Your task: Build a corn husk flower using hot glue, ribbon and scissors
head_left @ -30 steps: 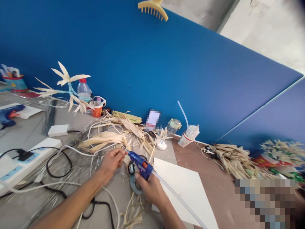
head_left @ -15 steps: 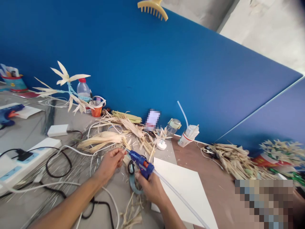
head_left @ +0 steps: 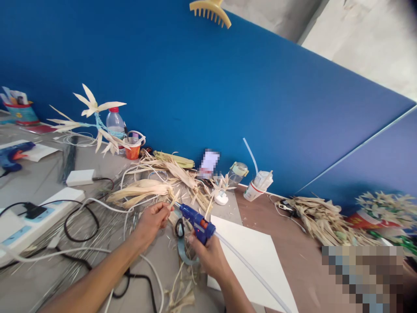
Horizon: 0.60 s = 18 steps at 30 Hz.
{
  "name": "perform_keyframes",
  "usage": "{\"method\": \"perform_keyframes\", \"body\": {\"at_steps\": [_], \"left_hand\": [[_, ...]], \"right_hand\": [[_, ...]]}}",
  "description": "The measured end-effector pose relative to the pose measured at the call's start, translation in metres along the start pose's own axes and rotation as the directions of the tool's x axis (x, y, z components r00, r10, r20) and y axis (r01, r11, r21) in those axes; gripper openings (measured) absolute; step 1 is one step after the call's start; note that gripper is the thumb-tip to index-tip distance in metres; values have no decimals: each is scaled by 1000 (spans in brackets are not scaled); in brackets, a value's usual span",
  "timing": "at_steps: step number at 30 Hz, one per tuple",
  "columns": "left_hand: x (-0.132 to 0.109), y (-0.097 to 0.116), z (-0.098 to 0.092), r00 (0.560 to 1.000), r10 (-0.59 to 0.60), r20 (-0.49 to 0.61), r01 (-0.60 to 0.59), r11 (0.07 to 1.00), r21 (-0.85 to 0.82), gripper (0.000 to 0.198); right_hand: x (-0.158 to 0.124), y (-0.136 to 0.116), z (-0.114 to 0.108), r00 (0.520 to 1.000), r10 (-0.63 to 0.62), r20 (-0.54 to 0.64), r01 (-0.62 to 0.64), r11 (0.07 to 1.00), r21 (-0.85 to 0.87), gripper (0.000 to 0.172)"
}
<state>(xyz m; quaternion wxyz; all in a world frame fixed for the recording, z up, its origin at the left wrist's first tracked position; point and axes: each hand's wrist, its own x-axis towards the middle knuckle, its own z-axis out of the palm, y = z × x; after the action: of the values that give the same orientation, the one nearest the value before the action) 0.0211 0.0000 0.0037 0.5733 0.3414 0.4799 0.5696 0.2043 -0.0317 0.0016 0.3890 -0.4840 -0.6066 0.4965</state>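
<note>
My right hand (head_left: 208, 252) is wrapped round a blue hot glue gun (head_left: 192, 217). A long translucent glue stick (head_left: 250, 271) trails from the gun's back end. The metal nozzle points left, towards the fingertips of my left hand (head_left: 154, 221). Those fingers are pinched on a small pale strip of corn husk (head_left: 175, 198); its lower end is hidden by the fingers. The nozzle tip is close to the strip, and I cannot tell if they touch. Behind my left hand lies a bundle of dried corn husk (head_left: 140, 191). Scissors (head_left: 179, 228) lie under the gun.
White paper (head_left: 257, 265) lies right of my right hand. A power strip (head_left: 42, 217) and looping cables fill the left, with thin wires beneath. A husk flower branch (head_left: 97, 119), a plastic bottle (head_left: 114, 121) and a paper cup (head_left: 256, 190) stand along the blue partition (head_left: 163, 65).
The glue gun has shifted slightly right in my right hand, its nozzle moving back from my left fingertips. My left hand stays nearly in place.
</note>
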Motion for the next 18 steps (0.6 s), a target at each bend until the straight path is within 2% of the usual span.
{"method": "perform_keyframes", "body": {"at_steps": [6, 10, 14, 18], "left_hand": [[0, 1, -1, 1000, -5, -1, 5, 1000, 6, 21], [3, -6, -4, 999, 9, 34, -9, 1000, 12, 21], [5, -10, -7, 997, 37, 72, -41, 998, 52, 21], [6, -11, -8, 995, 66, 69, -73, 991, 113, 21]], "right_hand": [[5, -5, -13, 998, 35, -47, -21, 964, 264, 45], [9, -5, -21, 995, 72, -63, -33, 877, 479, 36], [11, -12, -26, 981, 196, 11, -161, 770, 617, 36], [5, -22, -34, 963, 262, 67, -242, 725, 644, 40]]}}
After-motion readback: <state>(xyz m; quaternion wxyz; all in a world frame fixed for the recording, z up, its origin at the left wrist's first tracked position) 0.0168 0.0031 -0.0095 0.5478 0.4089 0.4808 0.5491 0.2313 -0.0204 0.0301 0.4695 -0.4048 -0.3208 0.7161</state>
